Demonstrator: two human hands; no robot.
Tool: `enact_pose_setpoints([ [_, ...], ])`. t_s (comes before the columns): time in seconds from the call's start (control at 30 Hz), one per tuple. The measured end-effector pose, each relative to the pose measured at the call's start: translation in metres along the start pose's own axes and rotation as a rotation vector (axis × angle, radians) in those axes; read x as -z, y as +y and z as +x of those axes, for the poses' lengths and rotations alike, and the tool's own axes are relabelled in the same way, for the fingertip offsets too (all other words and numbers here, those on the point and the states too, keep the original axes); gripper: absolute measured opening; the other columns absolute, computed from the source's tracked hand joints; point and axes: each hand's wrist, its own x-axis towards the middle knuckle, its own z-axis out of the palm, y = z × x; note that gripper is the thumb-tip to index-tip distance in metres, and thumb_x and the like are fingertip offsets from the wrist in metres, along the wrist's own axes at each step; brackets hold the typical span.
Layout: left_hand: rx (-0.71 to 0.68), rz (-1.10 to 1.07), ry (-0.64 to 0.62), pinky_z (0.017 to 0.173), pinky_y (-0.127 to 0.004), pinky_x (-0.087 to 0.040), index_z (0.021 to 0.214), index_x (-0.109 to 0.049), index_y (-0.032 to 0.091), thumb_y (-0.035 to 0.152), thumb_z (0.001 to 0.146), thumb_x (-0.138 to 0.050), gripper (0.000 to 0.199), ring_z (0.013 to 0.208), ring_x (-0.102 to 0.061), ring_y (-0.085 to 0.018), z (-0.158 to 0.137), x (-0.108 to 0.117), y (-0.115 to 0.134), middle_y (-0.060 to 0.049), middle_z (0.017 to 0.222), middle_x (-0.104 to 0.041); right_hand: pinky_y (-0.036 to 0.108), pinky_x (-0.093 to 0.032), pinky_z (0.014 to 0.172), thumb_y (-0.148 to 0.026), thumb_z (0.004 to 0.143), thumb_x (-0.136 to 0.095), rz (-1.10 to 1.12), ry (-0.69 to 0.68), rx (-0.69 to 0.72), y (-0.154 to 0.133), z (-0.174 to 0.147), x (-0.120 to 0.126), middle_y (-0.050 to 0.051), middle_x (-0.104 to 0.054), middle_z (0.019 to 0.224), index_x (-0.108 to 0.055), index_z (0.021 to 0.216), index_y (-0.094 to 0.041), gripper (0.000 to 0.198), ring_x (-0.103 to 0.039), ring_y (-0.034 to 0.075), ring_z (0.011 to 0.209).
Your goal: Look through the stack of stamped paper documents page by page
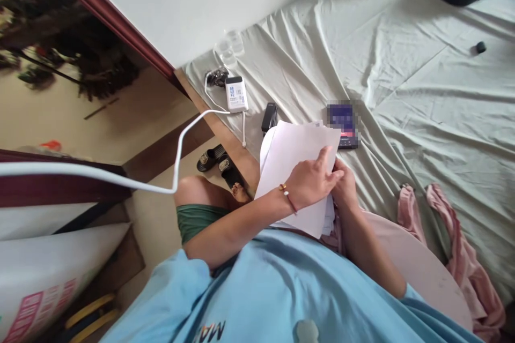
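Observation:
A stack of white paper sheets point(298, 155) rests over my lap, tilted, with several edges showing beneath the top sheet. My left hand point(314, 179) lies across the top sheet, fingers apart, one of them stretched over the paper near its right edge. Around that wrist are thin bracelets point(286, 194). At the right edge of the stack, my right hand point(345, 185) grips the sheets; its fingertips are partly hidden behind the paper and my left hand. Just beyond the stack lies a phone-like device point(344, 123), its screen blurred out.
A white power bank point(236, 94) with white cables lies near the bed's wooden edge point(225, 123). Beside the papers is a black stapler-like object point(269, 117). Clear cups point(231, 48) stand by the wall. Pink cloth point(454, 236) lies at right, dark sandals point(229, 169) on the floor.

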Motion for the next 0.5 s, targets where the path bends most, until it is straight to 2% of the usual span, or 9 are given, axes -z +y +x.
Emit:
enact_pose_setpoints([
  [0.07, -0.099, -0.055, 0.132, 0.081, -0.032, -0.056, 0.138, -0.059, 0.017, 0.031, 0.104, -0.048, 0.039, 0.090, -0.077, -0.021, -0.017, -0.001, -0.025, -0.009, 0.105, -0.080, 0.033, -0.047, 0.065, -0.055, 0.084, -0.065, 0.042, -0.015, -0.034, 0.000, 0.001, -0.001, 0.004, -0.069, 0.076, -0.068, 0.091, -0.021, 0.035, -0.059, 0.022, 0.073],
  [0.13, -0.128, 0.076, 0.259, 0.101, -0.038, -0.053, 0.125, -0.069, 0.017, 0.025, 0.104, -0.043, 0.034, 0.113, -0.073, -0.024, -0.037, -0.001, -0.056, -0.012, 0.122, -0.077, 0.033, -0.049, 0.066, -0.062, 0.089, -0.059, 0.083, -0.008, -0.065, -0.001, 0.002, -0.002, 0.004, -0.070, 0.076, -0.069, 0.092, -0.022, 0.041, -0.060, 0.023, 0.074],
  [0.2, -0.120, 0.205, 0.225, 0.115, -0.047, -0.043, 0.128, -0.070, 0.017, 0.022, 0.102, -0.046, 0.035, 0.134, -0.062, -0.028, -0.057, -0.001, -0.086, -0.012, 0.134, -0.073, 0.033, -0.050, 0.067, -0.069, 0.093, -0.050, 0.119, 0.026, -0.082, -0.002, 0.002, -0.003, 0.005, -0.070, 0.075, -0.070, 0.093, -0.022, 0.051, -0.062, 0.025, 0.077],
  [0.27, -0.060, 0.295, 0.144, 0.119, -0.051, -0.038, 0.135, -0.068, 0.019, 0.021, 0.102, -0.047, 0.039, 0.140, -0.058, -0.029, -0.076, -0.004, -0.108, -0.012, 0.140, -0.070, 0.034, -0.050, 0.068, -0.075, 0.095, -0.042, 0.153, 0.058, -0.095, -0.002, 0.001, -0.002, 0.007, -0.070, 0.077, -0.071, 0.093, -0.022, 0.061, -0.064, 0.026, 0.080],
  [0.37, -0.038, 0.384, 0.118, 0.117, -0.050, -0.038, 0.145, -0.062, 0.019, 0.026, 0.104, -0.047, 0.044, 0.142, -0.055, -0.029, -0.102, -0.016, -0.117, -0.012, 0.153, -0.060, 0.035, -0.050, 0.067, -0.078, 0.094, -0.042, 0.164, 0.044, -0.112, -0.001, 0.002, -0.002, 0.006, -0.070, 0.076, -0.071, 0.094, -0.021, 0.064, -0.065, 0.027, 0.079],
  [0.5, -0.040, 0.429, 0.162, 0.105, -0.047, -0.046, 0.141, -0.065, 0.017, 0.031, 0.104, -0.050, 0.042, 0.132, -0.061, -0.031, -0.121, -0.032, -0.101, -0.013, 0.150, -0.062, 0.033, -0.049, 0.062, -0.065, 0.086, -0.063, 0.114, -0.027, -0.134, 0.005, 0.004, -0.002, 0.004, -0.068, 0.071, -0.071, 0.093, -0.021, 0.045, -0.062, 0.024, 0.070],
])
